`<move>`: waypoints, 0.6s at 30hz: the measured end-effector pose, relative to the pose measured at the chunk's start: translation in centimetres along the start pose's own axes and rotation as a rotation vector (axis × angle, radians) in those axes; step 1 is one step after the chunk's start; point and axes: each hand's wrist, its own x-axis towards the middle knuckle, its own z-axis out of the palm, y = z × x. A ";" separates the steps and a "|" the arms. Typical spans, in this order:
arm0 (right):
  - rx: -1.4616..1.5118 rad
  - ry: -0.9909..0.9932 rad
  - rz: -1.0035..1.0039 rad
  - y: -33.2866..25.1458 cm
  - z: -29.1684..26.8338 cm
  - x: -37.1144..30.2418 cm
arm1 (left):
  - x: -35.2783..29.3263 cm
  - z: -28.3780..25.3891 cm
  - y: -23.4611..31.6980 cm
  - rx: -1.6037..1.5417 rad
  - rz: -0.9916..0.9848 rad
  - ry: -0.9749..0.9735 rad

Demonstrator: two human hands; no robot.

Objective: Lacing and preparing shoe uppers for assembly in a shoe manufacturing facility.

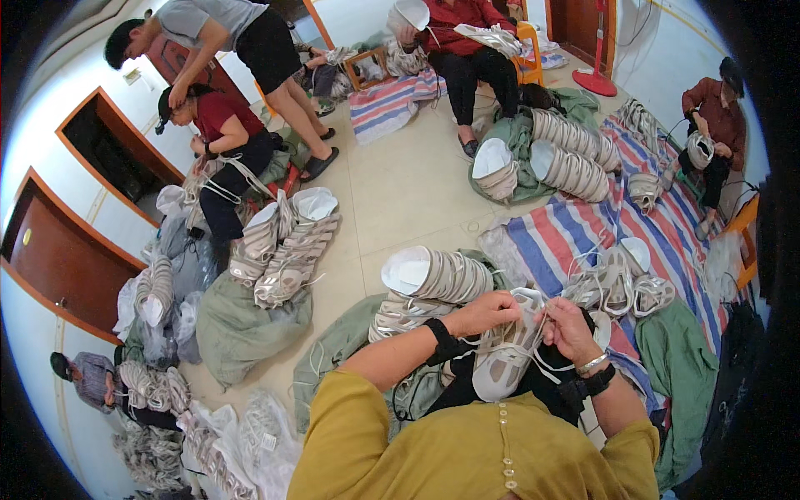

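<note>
A whitish-beige shoe upper [498,367] rests on my lap, toe toward my body, with grey patches on its surface. My left hand [486,314] is closed in a pinch at the left edge of its opening. At the opposite edge my right hand [570,333] pinches a thin white shoelace [540,323]. Loose lace hangs down beside the upper below both hands. The fingertips are small in view, so how the lace passes through the eyelets cannot be made out. Just beyond my left hand lies a nested stack of shoe uppers [442,275].
More shoe uppers [612,279] lie on a striped sheet [557,235] at the right. Green sacks [250,329] lie on both sides. Several people sit around the room with shoe uppers; one person [275,50] stands bending at the far left. A red stand base [594,82] is at the back.
</note>
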 end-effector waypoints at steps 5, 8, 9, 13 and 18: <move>-0.131 -0.093 0.097 0.5 3.3 -1.0 | -0.4 1.0 -0.3 -0.121 0.039 0.111; -0.125 -0.132 0.042 1.7 2.9 -0.4 | -0.4 1.1 -0.2 -0.007 0.187 0.106; -0.104 -0.118 0.074 1.9 3.0 -0.5 | -0.5 1.5 -0.2 -0.038 0.197 0.138; -0.117 -0.098 0.058 1.9 4.3 -1.1 | -0.7 1.7 -0.5 -0.110 0.169 0.191; -0.254 -0.050 0.015 3.1 4.5 -0.4 | -0.8 1.5 -1.1 -0.052 0.170 0.201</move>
